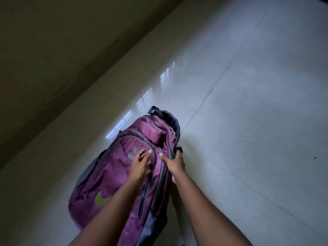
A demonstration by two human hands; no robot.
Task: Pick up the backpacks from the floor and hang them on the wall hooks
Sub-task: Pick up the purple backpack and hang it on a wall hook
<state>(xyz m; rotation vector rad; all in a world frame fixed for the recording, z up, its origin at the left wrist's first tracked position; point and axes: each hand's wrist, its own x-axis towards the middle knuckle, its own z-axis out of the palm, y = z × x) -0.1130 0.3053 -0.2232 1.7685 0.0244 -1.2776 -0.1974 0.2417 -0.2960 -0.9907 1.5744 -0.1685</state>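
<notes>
A purple backpack [113, 174] with grey trim, grey zips and a green logo lies on the pale tiled floor, its grey top handle [156, 110] pointing away from me. My left hand [141, 166] rests flat on the front pocket with its fingers spread. My right hand [174, 163] grips the right side of the bag, thumb on top and fingers curled round the edge beside a small black strap. No wall hooks are in view.
A beige wall [53, 59] runs diagonally along the left, meeting the glossy floor [248, 103] close behind the backpack. Tiled floor stretches out to the right, with a small dark speck [315, 158] on it.
</notes>
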